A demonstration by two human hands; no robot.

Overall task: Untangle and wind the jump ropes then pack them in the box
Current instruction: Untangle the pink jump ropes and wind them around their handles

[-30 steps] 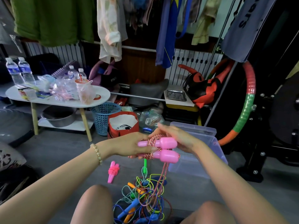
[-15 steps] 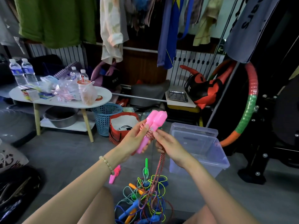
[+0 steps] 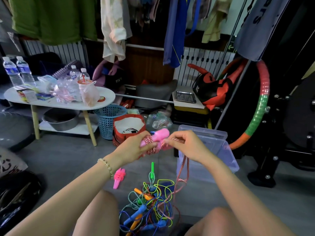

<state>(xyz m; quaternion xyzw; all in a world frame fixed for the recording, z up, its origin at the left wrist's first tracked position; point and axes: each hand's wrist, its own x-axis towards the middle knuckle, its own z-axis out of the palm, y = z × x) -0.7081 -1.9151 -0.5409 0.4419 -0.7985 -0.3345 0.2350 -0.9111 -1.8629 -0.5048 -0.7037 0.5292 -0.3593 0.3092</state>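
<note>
My left hand (image 3: pixel 134 147) grips the pink handles (image 3: pixel 159 136) of a jump rope, with red-and-white cord wound around them. My right hand (image 3: pixel 185 145) pinches that cord (image 3: pixel 183 169) just right of the handles; the rest hangs down into a tangled pile of blue, green, yellow and orange ropes (image 3: pixel 150 208) on the floor between my knees. A wound pink rope (image 3: pixel 119 177) lies on the floor left of the pile. The clear plastic box (image 3: pixel 219 150) stands open to the right, behind my right hand.
A white low table (image 3: pixel 71 104) with bottles and bags stands at the left, a blue basket (image 3: pixel 109 121) and a red bag (image 3: pixel 129 128) beside it. A striped hoop (image 3: pixel 260 106) and black gym equipment fill the right. Clothes hang above.
The pink handles went from level to raised upright, then tipped back toward level. My right hand moved from beside the handles out to the right, drawing the cord with it.
</note>
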